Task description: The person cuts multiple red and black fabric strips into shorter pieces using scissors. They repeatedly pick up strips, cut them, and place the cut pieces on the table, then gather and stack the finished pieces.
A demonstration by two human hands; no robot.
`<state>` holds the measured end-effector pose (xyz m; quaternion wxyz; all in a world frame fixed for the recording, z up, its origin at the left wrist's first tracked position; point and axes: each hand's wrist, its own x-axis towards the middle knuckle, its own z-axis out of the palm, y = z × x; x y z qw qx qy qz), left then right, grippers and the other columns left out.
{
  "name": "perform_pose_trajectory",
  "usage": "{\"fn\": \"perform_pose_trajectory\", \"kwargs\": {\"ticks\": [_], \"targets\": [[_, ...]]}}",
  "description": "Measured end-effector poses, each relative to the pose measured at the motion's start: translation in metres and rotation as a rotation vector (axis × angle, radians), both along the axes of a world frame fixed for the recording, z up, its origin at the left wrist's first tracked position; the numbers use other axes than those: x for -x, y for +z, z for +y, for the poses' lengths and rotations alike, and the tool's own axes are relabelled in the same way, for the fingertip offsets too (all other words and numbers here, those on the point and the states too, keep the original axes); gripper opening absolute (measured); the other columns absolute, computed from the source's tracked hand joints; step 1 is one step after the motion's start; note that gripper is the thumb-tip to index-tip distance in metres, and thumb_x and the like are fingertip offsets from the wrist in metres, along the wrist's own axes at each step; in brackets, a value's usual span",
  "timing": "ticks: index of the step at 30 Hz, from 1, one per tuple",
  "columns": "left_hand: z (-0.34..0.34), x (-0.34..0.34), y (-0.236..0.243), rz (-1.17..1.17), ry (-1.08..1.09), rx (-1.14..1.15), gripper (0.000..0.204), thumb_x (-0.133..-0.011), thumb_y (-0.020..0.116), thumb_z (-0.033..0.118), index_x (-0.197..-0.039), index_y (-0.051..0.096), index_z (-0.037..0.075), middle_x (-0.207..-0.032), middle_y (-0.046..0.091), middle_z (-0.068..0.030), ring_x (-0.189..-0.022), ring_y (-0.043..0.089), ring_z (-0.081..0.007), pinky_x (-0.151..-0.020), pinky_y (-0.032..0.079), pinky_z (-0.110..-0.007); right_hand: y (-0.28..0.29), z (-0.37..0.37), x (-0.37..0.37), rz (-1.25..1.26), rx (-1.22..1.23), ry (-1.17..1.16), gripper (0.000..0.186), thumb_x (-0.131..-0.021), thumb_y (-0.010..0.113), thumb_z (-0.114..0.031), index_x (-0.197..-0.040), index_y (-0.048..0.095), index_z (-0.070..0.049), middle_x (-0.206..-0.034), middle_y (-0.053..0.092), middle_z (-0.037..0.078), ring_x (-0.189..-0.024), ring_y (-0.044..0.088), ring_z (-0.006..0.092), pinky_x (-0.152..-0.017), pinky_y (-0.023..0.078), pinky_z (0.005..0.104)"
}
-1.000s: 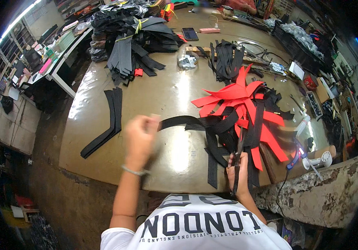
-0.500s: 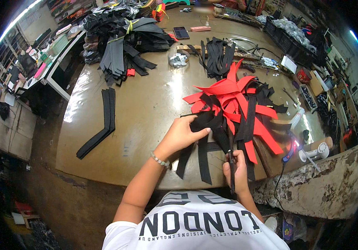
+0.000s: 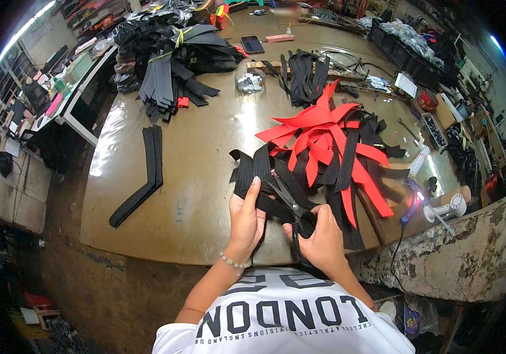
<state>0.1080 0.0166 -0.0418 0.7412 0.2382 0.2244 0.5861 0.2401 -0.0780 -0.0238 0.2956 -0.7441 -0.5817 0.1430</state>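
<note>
Black-handled scissors (image 3: 293, 203) are gripped in my right hand (image 3: 324, 243), near the front edge of the table. Their blades point away from me and lie across black webbing strips; whether the tips are parted is hard to make out. My left hand (image 3: 245, 217) pinches a black webbing strip (image 3: 245, 180) between thumb and fingers, just left of the blades. Beyond both hands spreads a tangle of red strips (image 3: 318, 121), with more black strips (image 3: 347, 159) among and under it.
A folded black strip (image 3: 153, 159) lies to the left. Large bundles of black strips (image 3: 161, 74) sit at the far left, a smaller bundle (image 3: 306, 76) at the back. A phone (image 3: 252, 44), a clear jar (image 3: 249, 81) and a blue corded tool (image 3: 410, 203) are also on the table.
My right hand has turned the scissors from nearly upright to slanting up-left, toward my left hand. My left hand has shifted down and now holds the strip thumb up. Black strips have moved leftward.
</note>
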Motion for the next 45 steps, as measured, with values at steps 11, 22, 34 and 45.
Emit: {"fn": "perform_pose_trajectory", "kwargs": {"ticks": [11, 22, 34, 45], "targets": [[-0.007, -0.012, 0.004, 0.066, 0.065, -0.045, 0.023, -0.098, 0.053, 0.013, -0.118, 0.055, 0.001, -0.110, 0.065, -0.0089, -0.096, 0.064, -0.0152, -0.083, 0.054, -0.030, 0.006, 0.001, -0.007, 0.075, 0.032, -0.027, 0.062, -0.076, 0.074, -0.051, -0.096, 0.049, 0.002, -0.091, 0.055, 0.019, -0.085, 0.059, 0.0378, -0.070, 0.048, 0.0438], [-0.008, -0.010, -0.003, 0.038, 0.099, -0.037, 0.026, -0.098, 0.052, 0.010, -0.123, 0.052, 0.002, -0.119, 0.061, -0.0106, -0.104, 0.061, -0.0164, -0.091, 0.051, -0.032, 0.010, 0.000, -0.008, 0.036, 0.076, 0.001, 0.061, -0.076, 0.073, -0.052, -0.093, 0.048, 0.001, -0.088, 0.056, 0.019, -0.082, 0.060, 0.0388, -0.068, 0.048, 0.0451], [-0.013, -0.015, -0.004, 0.029, 0.067, -0.012, 0.028, -0.099, 0.052, 0.011, -0.125, 0.050, 0.001, -0.121, 0.060, -0.0113, -0.108, 0.060, -0.0174, -0.093, 0.050, -0.032, 0.002, 0.007, -0.006, 0.120, 0.067, -0.018, 0.059, -0.077, 0.074, -0.050, -0.092, 0.048, 0.002, -0.086, 0.056, 0.021, -0.078, 0.060, 0.0399, -0.065, 0.048, 0.0454], [0.002, -0.002, 0.004, -0.007, 0.056, -0.031, 0.047, -0.104, 0.035, 0.031, -0.129, 0.046, -0.007, -0.123, 0.059, -0.0188, -0.115, 0.058, -0.0259, -0.101, 0.045, -0.042, 0.000, 0.010, -0.001, -0.081, -0.242, 0.169, 0.056, -0.067, 0.082, -0.038, -0.092, 0.051, 0.001, -0.088, 0.053, 0.014, -0.081, 0.056, 0.0331, -0.066, 0.046, 0.0402]]}}
